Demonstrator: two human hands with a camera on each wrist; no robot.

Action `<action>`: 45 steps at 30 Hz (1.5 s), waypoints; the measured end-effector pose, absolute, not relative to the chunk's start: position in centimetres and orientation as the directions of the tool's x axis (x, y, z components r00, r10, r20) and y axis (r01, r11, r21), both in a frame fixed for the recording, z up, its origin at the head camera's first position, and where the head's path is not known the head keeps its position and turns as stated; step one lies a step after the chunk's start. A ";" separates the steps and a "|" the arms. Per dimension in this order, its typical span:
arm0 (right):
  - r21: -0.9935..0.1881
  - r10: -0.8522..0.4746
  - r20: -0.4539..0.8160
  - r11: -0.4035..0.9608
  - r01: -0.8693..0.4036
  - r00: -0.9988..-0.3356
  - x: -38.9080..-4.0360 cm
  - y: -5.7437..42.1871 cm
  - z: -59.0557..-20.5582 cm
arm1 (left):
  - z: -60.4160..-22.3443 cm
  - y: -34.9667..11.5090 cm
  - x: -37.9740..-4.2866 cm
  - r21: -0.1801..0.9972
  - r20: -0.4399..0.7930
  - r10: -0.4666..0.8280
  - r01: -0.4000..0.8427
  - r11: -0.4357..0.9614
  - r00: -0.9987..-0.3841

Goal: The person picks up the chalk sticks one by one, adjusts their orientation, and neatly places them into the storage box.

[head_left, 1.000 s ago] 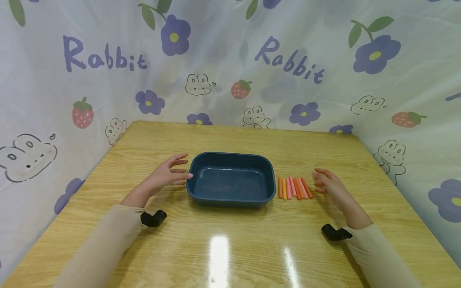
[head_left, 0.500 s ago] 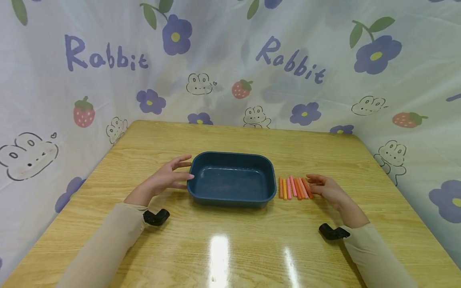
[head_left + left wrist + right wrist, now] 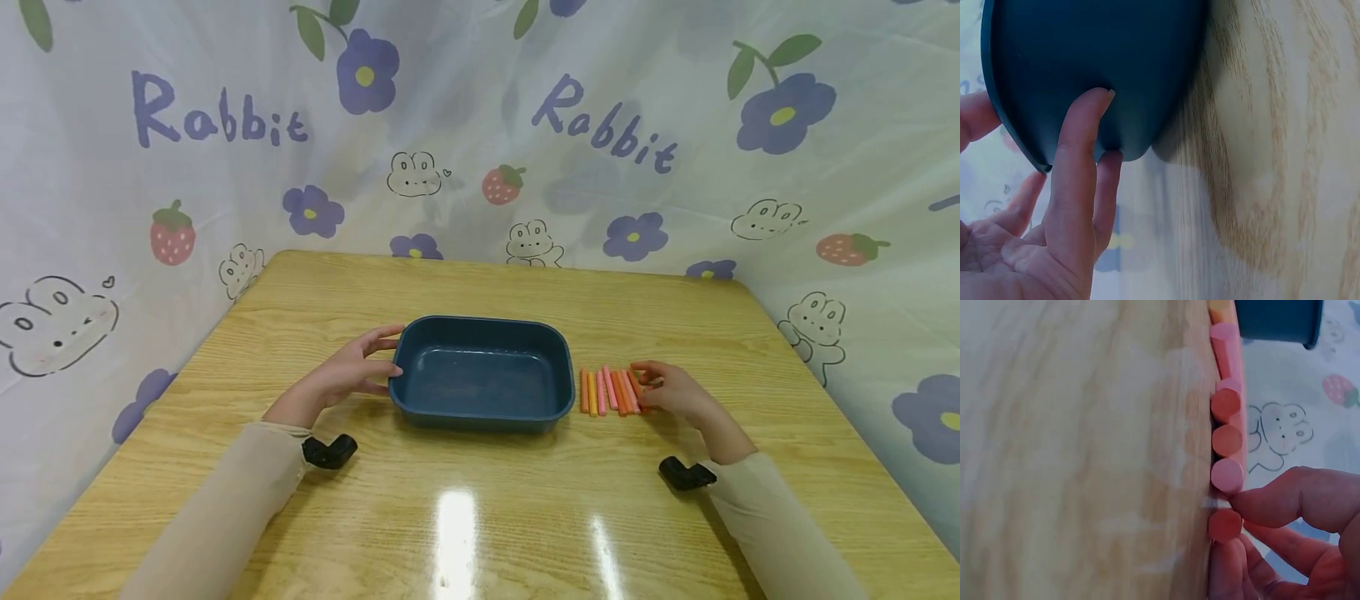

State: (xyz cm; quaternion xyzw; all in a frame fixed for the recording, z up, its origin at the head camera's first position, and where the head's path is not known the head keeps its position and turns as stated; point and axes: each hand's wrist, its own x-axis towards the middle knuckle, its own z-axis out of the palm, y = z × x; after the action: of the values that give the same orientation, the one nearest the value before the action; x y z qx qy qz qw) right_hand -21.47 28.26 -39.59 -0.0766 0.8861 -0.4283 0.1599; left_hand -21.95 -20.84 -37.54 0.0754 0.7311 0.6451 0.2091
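A dark blue rectangular basin sits on the wooden table. My left hand is at its left end; in the left wrist view the fingers are nearly straight and touch the outer wall, with one digit at the rim. Right of the basin lies a row of orange, yellow and pink chalk sticks. My right hand is at the row's right end. There its thumb and a finger pinch the outermost orange-red chalk stick, which is slightly apart from the pink chalk stick beside it.
The pale wood table reaches back to a white curtain printed with flowers, rabbits and strawberries. A black wrist mount sits on the left sleeve and another black mount on the right.
My right hand has moved left and down to the row's right end and now pinches the outermost chalk stick. The left hand has shifted slightly right, up against the basin.
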 end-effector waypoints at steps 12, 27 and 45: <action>-0.792 -0.158 -0.286 0.594 0.141 -0.945 -22.2 27.5 -39.0 | -37.5 -20.9 -22.0 0.976 -0.206 0.380 -0.163 0.142 -0.902; -0.910 -0.226 -0.339 -0.169 0.380 -0.913 -21.6 28.1 -38.4 | -37.3 -20.8 -21.8 0.976 -0.208 0.373 -0.167 0.139 -0.904; -0.838 -0.238 -0.375 -0.325 0.438 -0.896 -22.0 24.1 -35.7 | -37.4 -20.6 -21.7 0.976 -0.201 0.362 -0.155 0.153 -0.910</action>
State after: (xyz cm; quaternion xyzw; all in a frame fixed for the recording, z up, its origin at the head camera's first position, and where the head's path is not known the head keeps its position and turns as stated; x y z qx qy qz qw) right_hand -22.04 24.09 -35.66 0.0919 0.5421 -0.8087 0.2089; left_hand -21.75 -20.65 -37.37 0.0704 0.7325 0.6470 0.1998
